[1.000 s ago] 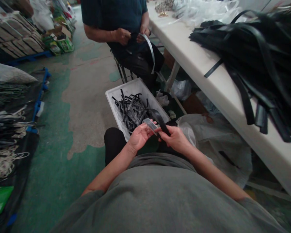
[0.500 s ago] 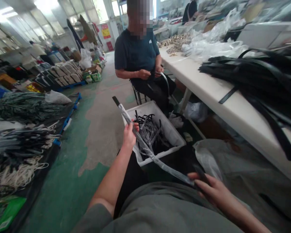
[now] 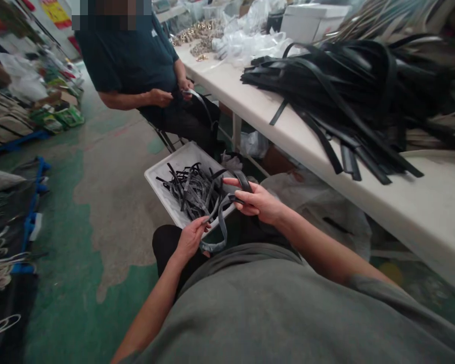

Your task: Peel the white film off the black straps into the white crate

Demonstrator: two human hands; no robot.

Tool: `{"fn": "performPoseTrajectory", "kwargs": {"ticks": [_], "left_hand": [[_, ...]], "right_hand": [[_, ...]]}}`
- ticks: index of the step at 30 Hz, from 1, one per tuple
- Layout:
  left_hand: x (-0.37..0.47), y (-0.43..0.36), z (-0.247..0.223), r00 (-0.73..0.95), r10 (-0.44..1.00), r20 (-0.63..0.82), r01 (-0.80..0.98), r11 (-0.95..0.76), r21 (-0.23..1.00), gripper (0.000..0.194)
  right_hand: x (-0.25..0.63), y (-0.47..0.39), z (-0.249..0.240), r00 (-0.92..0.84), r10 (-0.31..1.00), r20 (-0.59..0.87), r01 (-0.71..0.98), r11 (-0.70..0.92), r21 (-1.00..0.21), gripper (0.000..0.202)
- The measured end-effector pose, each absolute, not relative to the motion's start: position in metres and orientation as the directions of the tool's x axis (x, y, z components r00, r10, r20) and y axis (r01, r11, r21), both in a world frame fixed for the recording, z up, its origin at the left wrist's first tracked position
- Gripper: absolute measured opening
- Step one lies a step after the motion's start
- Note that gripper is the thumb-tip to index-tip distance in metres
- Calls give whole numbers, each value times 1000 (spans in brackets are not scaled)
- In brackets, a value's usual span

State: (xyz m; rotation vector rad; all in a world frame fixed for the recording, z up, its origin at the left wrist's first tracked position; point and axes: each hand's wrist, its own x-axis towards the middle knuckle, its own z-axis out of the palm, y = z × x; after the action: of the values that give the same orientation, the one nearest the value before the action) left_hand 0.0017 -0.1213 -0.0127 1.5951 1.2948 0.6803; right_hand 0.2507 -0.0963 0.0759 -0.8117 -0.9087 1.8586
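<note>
A long strap, black on one face and grey on the other, hangs in a loop between my two hands above my lap. My left hand pinches one part of it by the near edge of a white plastic bin. Higher and to the right, my right hand is closed round another part, with a black length curving over the fingers. Inside the bin lies a tangled heap of black and grey straps. Exactly where the held strap ends is hard to make out.
A co-worker sits beyond the bin, holding a strap in both hands. On the white table to the right lie a pile of black straps, plastic bags and metal clasps. Blue pallets stand on the left.
The strap was stretched out between my hands and now bends in a loop. My hands have come closer together, and the view has swung to the right.
</note>
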Motion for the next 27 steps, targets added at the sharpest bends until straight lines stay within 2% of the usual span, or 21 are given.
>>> {"fn": "performPoseTrajectory", "kwargs": {"ticks": [4, 7, 14, 18, 19, 22, 25, 27], "left_hand": [[-6, -121, -21, 287, 957, -44, 469, -100, 878, 33], [-10, -120, -26, 328, 944, 34, 500, -204, 841, 32], [-19, -117, -22, 412, 907, 86, 575, -331, 748, 34], [6, -120, -3, 455, 872, 182, 509, -422, 750, 63], [17, -120, 0, 459, 860, 223, 506, -459, 730, 63], [46, -120, -5, 457, 815, 356, 528, -571, 629, 37], [56, -120, -22, 464, 768, 441, 522, -640, 564, 31], [52, -122, -36, 476, 763, 438, 517, -646, 562, 30]], "right_hand": [[257, -99, 76, -400, 890, -218, -426, -392, -815, 74], [259, -99, 75, -438, 864, -250, -409, -439, -800, 66], [262, -103, 74, -399, 896, -196, -285, -325, -902, 36], [247, -111, 68, -392, 893, -218, -211, -319, -924, 34], [242, -113, 66, -389, 893, -225, -194, -319, -928, 33], [230, -122, 64, -364, 899, -244, -142, -313, -939, 29], [232, -132, 68, -315, 914, -256, -148, -313, -938, 28], [240, -138, 73, -282, 923, -261, -180, -319, -931, 29]]}}
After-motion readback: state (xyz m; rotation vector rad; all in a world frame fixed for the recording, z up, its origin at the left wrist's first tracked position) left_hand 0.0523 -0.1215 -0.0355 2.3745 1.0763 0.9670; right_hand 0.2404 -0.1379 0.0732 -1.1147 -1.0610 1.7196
